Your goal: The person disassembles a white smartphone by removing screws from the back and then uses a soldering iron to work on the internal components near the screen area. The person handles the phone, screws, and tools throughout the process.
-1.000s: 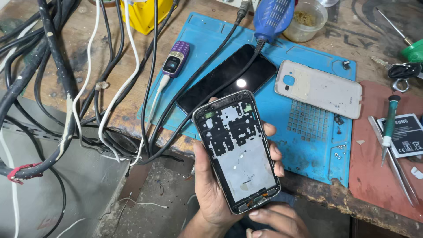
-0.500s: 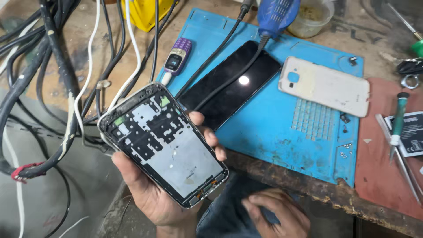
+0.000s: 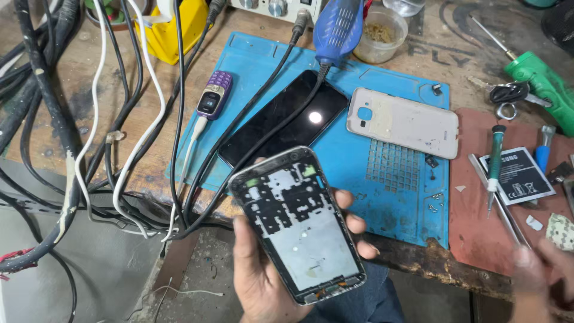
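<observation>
— Why is the phone frame [image 3: 297, 224] held up off the bench like that?

— The left hand [image 3: 263, 269] cradles it from below, palm under the back, thumb along one edge and fingertips curled over the other, so the open inside faces up to the eye. I'd say that's for looking over the bare metal plate and cut-outs. It hangs just in front of the bench edge, at about 6 o'clock from the blue mat [image 3: 394, 179].

— And the other hand?

— The right hand [image 3: 538, 269] is a blur at 4 o'clock, low by the red mat [image 3: 478, 227]. Whether it grips anything, I cannot tell.

— What's laid out?

— On the blue mat, a dark phone [image 3: 284, 116] lies screen up with a cable across it, and a white back cover [image 3: 403, 122] rests at 3 o'clock from it. A small purple phone [image 3: 213, 96] sits at 9 o'clock, on its lead. A battery [image 3: 517, 176] and a green-handled screwdriver [image 3: 495, 161] lie on the red mat, parts kept apart, it seems.

— The bench itself?

— Worn wood, scuffed, with thick cables [image 3: 89, 137] trailing over its left side.
</observation>
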